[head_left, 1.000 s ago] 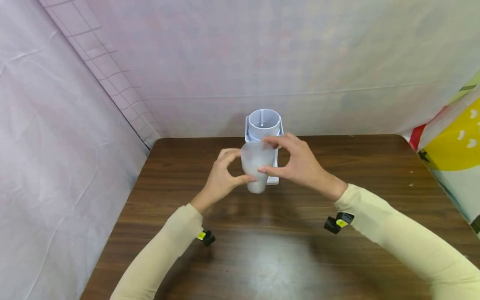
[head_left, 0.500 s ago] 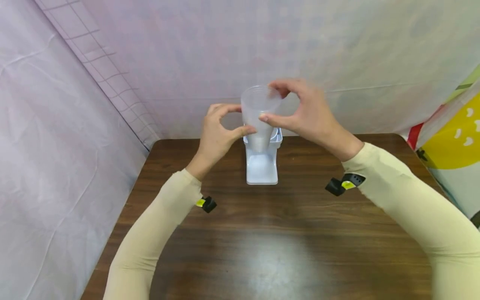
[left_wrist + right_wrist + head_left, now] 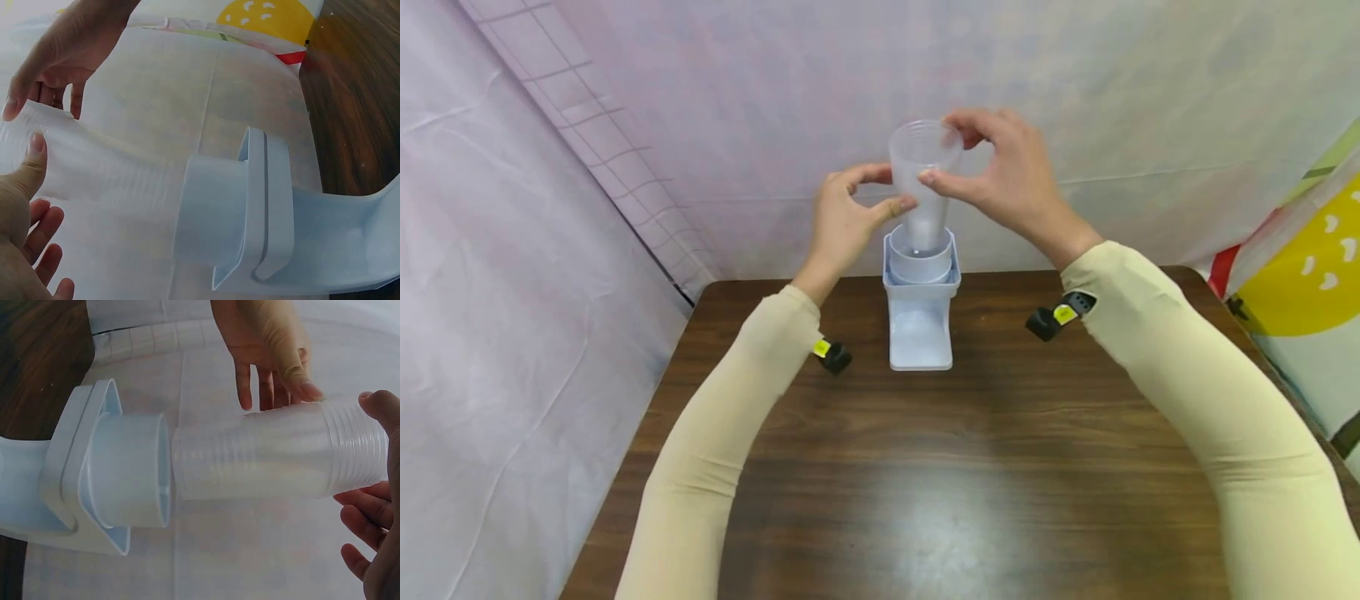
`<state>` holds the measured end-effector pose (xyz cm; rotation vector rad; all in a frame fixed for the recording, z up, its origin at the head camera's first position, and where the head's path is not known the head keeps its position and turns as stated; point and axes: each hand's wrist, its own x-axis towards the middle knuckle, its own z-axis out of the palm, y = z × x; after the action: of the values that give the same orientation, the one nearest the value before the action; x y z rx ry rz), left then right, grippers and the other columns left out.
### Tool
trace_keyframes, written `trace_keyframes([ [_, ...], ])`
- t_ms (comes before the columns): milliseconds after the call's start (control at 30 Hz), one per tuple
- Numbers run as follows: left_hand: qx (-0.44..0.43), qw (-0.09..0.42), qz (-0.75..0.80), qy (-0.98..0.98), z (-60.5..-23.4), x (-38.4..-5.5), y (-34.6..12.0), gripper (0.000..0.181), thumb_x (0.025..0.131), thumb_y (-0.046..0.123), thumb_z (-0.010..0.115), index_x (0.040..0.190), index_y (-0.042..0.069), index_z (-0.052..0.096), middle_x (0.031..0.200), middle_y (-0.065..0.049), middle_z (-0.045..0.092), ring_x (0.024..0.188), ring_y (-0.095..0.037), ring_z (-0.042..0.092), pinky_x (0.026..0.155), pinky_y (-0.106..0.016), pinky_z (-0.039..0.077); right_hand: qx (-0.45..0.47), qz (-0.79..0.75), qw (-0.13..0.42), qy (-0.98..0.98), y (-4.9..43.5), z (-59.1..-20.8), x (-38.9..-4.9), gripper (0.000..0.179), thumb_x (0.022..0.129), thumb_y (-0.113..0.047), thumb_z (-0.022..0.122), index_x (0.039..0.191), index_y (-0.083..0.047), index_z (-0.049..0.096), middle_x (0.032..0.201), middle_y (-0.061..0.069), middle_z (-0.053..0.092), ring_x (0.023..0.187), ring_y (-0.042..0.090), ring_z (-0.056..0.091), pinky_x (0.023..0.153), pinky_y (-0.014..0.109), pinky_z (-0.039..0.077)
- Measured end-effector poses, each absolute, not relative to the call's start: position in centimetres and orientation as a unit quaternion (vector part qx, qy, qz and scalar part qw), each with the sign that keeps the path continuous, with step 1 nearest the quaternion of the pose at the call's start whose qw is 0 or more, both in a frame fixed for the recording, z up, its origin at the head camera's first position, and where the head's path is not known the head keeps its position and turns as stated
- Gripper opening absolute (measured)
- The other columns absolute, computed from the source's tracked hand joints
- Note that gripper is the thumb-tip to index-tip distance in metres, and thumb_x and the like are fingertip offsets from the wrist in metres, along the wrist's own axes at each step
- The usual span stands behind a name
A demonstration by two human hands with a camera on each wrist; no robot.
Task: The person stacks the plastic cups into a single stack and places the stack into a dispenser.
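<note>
A stack of clear plastic cups [image 3: 922, 187] is held upright between both hands, its narrow base right at the mouth of a white cup dispenser [image 3: 920, 321]. From the left side, my left hand [image 3: 848, 212] grips the stack with thumb and fingers. Higher up, near the rims, my right hand [image 3: 1011, 175] holds it from the right. The right wrist view shows the nested rims of the cup stack [image 3: 281, 450] and its base lined up with the dispenser's round tube [image 3: 131, 469]. In the left wrist view the dispenser [image 3: 269, 206] has an open frame around that tube.
The dispenser stands near the back edge of a dark wooden table [image 3: 925, 467]. A pale cloth [image 3: 760, 100] hangs behind it, and another white cloth [image 3: 497, 333] hangs at the left. A yellow-patterned sheet [image 3: 1315, 275] is at the right.
Both hands have lifted the cup stack up and away from the front of the dispenser to above its round tube. The dispenser's base now shows in full.
</note>
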<state>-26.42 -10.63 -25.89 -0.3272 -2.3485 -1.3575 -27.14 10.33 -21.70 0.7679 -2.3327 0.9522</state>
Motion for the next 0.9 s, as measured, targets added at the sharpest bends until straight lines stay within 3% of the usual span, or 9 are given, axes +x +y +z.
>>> trace_keyframes([
  [233,-0.121,0.185,-0.468,-0.856,-27.4,-27.2,-11.0,0.052,0.073,0.037,0.086,0.117,0.013,0.073,0.116,-0.002,0.074,0.118,-0.015,0.06,0.112,-0.033,0.038,0.269,0.369,0.202,-0.866,10.1,-24.0,-28.3,0.065,0.08,-0.043,0.079,0.132,-0.008,0.061,0.118,0.013,0.064,0.109,0.025,0.052,0.094,0.042,0.039],
  [667,-0.099,0.117,-0.417,-0.896,-30.8,-27.1,-11.4,0.057,0.075,0.044,0.083,0.122,0.015,0.07,0.128,-0.001,0.068,0.124,-0.021,0.049,0.111,-0.039,0.037,0.257,0.35,0.167,-0.885,10.2,-28.8,-29.1,0.068,0.082,-0.045,0.077,0.134,-0.006,0.058,0.117,0.014,0.062,0.106,0.029,0.051,0.088,0.042,0.039],
  [900,-0.104,0.116,-0.424,-0.892,-31.7,-26.9,-11.3,0.058,0.077,0.044,0.082,0.124,0.014,0.068,0.13,-0.003,0.067,0.125,-0.023,0.049,0.112,-0.042,0.036,0.253,0.35,0.148,-0.89,10.4,-30.4,-29.1,0.07,0.082,-0.048,0.076,0.136,-0.008,0.057,0.122,0.015,0.062,0.107,0.028,0.05,0.088,0.043,0.041],
])
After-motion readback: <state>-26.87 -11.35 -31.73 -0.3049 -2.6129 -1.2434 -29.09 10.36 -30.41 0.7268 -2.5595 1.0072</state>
